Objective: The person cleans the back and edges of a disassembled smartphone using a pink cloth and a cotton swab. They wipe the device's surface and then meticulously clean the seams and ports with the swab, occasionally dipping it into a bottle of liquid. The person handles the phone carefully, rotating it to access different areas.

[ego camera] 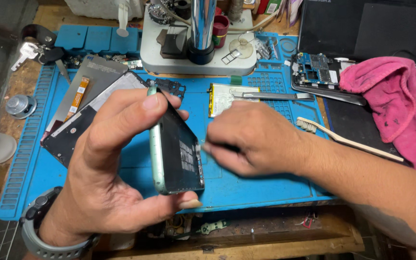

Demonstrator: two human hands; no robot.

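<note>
My left hand (107, 163) grips a phone body with a pale green frame (169, 144), held on edge above the blue work mat (246, 188), fingers on its top end and thumb under its bottom end. The phone's dark open inside faces right. My right hand (256, 139) is closed, its fingertips pressed against the phone's right edge; whether it pinches a small tool or part there is hidden. A grey watch (44, 226) sits on my left wrist.
On the mat lie a detached screen panel (80, 118), a flat battery (225, 96), metal tweezers (275, 96) and a toothbrush (343, 139). A microscope base (193, 53) stands behind. An opened phone (318, 72) and pink cloth (400, 106) lie right; keys (30, 48) left.
</note>
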